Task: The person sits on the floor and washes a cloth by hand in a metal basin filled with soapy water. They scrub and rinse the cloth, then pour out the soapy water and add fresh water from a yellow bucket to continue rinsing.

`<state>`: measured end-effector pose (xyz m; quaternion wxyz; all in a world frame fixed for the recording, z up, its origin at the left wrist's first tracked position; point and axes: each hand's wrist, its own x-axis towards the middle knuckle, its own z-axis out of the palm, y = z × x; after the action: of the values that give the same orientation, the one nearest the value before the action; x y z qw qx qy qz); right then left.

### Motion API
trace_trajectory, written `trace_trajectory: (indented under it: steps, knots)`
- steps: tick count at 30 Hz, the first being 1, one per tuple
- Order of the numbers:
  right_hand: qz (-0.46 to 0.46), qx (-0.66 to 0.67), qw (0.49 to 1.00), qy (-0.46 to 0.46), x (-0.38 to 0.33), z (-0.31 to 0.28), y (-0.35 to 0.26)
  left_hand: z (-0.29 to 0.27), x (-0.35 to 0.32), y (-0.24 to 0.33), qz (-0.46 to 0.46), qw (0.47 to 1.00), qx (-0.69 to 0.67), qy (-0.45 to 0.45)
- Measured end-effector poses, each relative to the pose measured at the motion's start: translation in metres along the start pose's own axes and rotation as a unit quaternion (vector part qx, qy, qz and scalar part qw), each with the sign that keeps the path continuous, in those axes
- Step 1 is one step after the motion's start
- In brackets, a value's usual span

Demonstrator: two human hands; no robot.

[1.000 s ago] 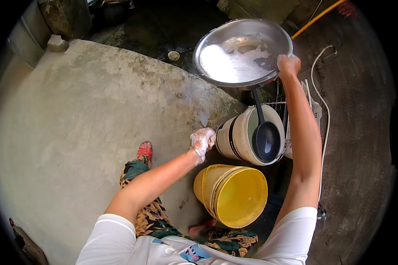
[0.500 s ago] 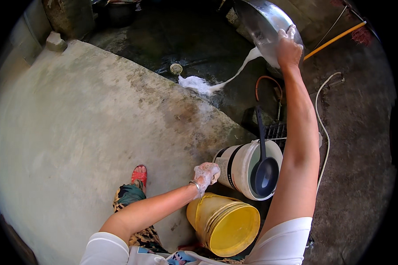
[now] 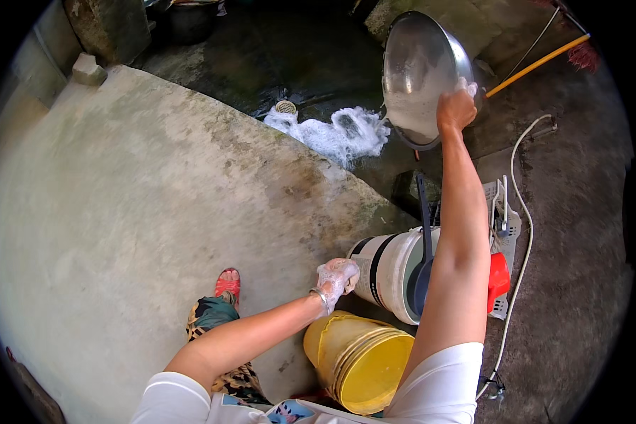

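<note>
My right hand, dotted with suds, grips the rim of a big round metal basin. The basin is tipped on its side over the dark wet floor, with foamy water along its lower wall. My left hand is closed and coated in lather; what it holds, if anything, is hidden. It hovers beside a white bucket with black bands, where a dark long-handled ladle rests, partly covered by my right forearm. Below my left hand, a yellow bucket leans at a tilt.
White foam spreads on the sunken floor by a round drain cover. A pale concrete ledge lies left. At the right are a red plastic item, a grey slotted crate, a white hose and a yellow pole.
The basin has turned more upright and come slightly nearer; the stream from its rim has stopped. Foam on the floor has spread wider. My right arm has shifted left, baring the red item and crate.
</note>
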<state>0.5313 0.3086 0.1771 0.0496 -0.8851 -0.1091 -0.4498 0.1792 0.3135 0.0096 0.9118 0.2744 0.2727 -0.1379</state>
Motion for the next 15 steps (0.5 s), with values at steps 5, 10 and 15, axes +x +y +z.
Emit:
trace_trajectory:
  steps: [5,10,15]
  knots:
    - [0.265,0.081,0.960,-0.037,-0.045,0.015,-0.027,-0.003,0.006,0.000,0.083,0.991,-0.034,0.096]
    - [0.422,0.156,0.890,-0.070,-0.114,0.039,-0.045,-0.005,0.006,0.022,0.226,0.947,-0.071,0.219]
    - [0.535,0.194,0.807,-0.160,-0.203,0.051,-0.055,-0.014,0.004,0.045,0.240,0.938,-0.105,0.227]
